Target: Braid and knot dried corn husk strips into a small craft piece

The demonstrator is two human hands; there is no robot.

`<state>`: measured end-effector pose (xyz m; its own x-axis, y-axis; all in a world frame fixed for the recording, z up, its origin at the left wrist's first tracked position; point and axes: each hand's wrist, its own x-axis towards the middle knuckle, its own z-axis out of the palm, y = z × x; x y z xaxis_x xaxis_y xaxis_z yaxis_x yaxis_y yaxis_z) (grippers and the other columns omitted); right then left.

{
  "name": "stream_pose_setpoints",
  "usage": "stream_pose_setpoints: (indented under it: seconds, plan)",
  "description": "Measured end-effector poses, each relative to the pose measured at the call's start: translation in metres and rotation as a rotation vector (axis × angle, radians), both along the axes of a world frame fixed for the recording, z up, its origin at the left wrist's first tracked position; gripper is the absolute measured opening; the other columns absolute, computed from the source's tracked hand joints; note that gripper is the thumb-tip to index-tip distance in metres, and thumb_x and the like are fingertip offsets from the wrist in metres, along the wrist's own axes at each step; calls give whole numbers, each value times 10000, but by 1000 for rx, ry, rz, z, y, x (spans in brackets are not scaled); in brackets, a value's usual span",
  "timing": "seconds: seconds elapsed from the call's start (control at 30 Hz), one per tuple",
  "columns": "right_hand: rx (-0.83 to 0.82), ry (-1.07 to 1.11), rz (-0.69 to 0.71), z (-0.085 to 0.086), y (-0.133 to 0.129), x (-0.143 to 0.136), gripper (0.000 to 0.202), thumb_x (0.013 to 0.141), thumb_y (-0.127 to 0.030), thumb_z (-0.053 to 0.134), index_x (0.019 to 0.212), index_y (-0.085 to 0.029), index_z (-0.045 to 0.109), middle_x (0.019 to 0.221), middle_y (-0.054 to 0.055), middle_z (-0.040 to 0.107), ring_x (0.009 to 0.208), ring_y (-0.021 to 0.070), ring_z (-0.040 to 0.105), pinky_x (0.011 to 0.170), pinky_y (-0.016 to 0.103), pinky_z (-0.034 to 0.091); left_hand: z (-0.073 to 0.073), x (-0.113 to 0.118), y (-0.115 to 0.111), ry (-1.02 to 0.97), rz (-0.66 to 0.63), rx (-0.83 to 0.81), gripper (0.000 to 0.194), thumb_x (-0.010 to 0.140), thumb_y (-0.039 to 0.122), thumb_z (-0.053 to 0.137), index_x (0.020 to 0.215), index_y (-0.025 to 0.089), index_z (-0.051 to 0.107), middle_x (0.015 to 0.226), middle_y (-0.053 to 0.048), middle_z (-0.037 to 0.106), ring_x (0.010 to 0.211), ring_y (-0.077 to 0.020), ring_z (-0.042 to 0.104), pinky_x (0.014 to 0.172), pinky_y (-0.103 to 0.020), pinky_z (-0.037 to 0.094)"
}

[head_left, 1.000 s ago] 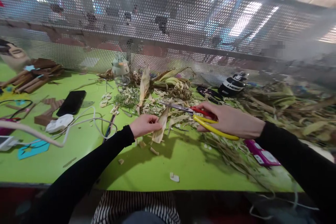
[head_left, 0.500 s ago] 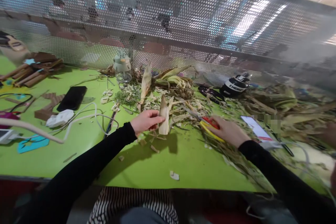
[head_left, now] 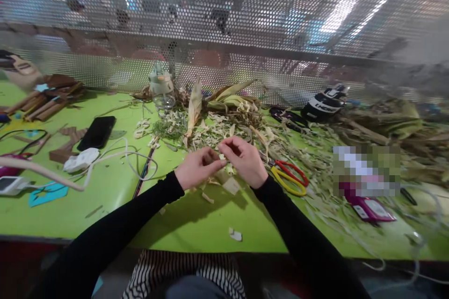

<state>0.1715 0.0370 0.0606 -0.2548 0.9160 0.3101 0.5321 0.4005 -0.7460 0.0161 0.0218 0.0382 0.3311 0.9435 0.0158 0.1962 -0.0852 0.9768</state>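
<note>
Left hand: the left hand (head_left: 200, 167) is nearly closed, thumb and fingers drawn to a pinch on a pale husk piece (head_left: 231, 186); its back is toward the camera.
Right hand: the right hand (head_left: 245, 160) is bent in to meet the left, fingertips gathered at the same piece; the exact contact is partly hidden by the fingers.
Husk piece: located at the meeting fingertips, its lower end showing just below them, over the green table (head_left: 261, 238).
Scissors: scissors (head_left: 291, 178) with one red and one yellow handle lie just right of the right wrist, unheld.
Beyond the hands: a bed of husk shreds (head_left: 213, 131); past the left fingers, a whole dry husk (head_left: 195, 103) leaning upward and a lidded bottle (head_left: 162, 85).
Nearer than the hands: a small white scrap (head_left: 235, 234) on the bare surface.
Left of the left hand: a dark slim rod (head_left: 143, 176) near the wrist; farther off, a black phone (head_left: 97, 132), a white charger (head_left: 81, 160) and a blue cut-out (head_left: 48, 194).
Right of the right hand: beyond the scissors, a purple packet (head_left: 374, 209); farther back, a black bottle (head_left: 323, 103) with a white band.
</note>
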Motion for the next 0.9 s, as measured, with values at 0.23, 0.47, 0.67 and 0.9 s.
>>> stream_pose_setpoints:
  seconds: [0.23,0.47,0.67,0.9]
  plan:
    - [-243,107,129,-23,3,-2,280,808,-460,581,842,-186,533,747,3,581,624,123,515,554,254,430,-1,-12,14,-113,105,6,306,766,449,616,780,155,529,614,35,543,536,-88,499,529,-213,407]
    - [-443,247,191,-32,0,-6,283,721,-380,676,871,-188,531,773,-7,607,656,124,558,619,281,480,-4,-9,14,-141,140,100,282,759,415,636,854,159,565,737,10,597,653,-104,557,632,-224,452]
    - [-265,266,61,-32,4,2,201,761,-341,623,855,-183,542,718,-16,545,639,114,510,587,253,440,-2,-13,18,-162,228,51,286,692,330,699,868,145,571,815,-9,613,661,-88,544,643,-226,466]
    - [-156,137,82,-32,1,1,204,807,-384,598,862,-195,543,730,-5,553,644,131,505,589,262,422,0,-13,18,-90,158,14,229,699,338,673,764,140,580,673,19,577,575,-79,515,569,-214,425]
